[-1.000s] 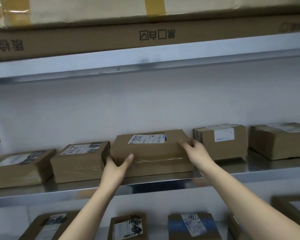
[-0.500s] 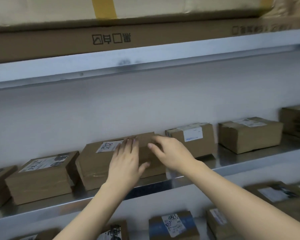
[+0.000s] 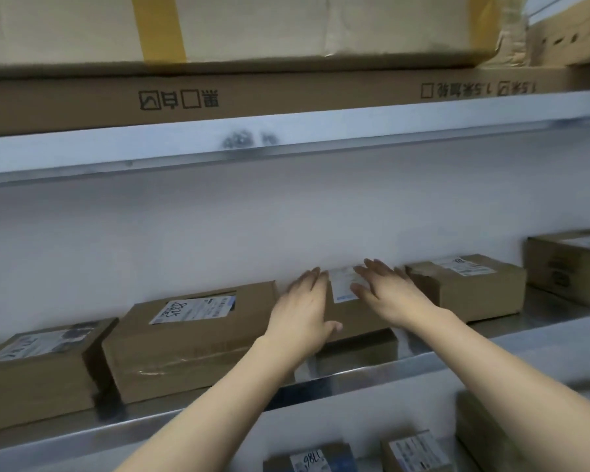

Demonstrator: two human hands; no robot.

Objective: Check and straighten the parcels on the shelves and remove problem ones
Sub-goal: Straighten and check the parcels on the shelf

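Subject of inspection: small parcel (image 3: 351, 315), brown cardboard with a white label (image 3: 343, 284) on top, standing on the steel shelf (image 3: 355, 379).

Far to the left of the small parcel, on the same level: a flat parcel (image 3: 38, 366) with a top label too blurred to read.

Between that and the small parcel: a wide parcel (image 3: 191, 338), which has a white label with handwriting on its top and clear tape along the front. Its right end stands just beside the small parcel.

At the small parcel's left end: left hand (image 3: 304, 315), fingers straight and close together, laid flat against the upper left edge, thumb splayed onto the front face.

Over the small parcel's right top: right hand (image 3: 385, 294), palm down, fingers spread. It is blurred, so contact cannot be confirmed.

Just to the right of the small parcel: a squat parcel (image 3: 470, 287) with a top label. Further right still: a dark-printed parcel (image 3: 569, 267), partly cut off at the frame edge.

Above the small parcel: an upper shelf (image 3: 286, 137) bearing a long flat carton (image 3: 286, 93), with a large box (image 3: 286, 25) with yellow tape stacked on it.

Below the small parcel: three further parcels, one (image 3: 310, 459) with handwritten digits, one (image 3: 416, 451) with a printed label, and one (image 3: 491, 434) blurred.
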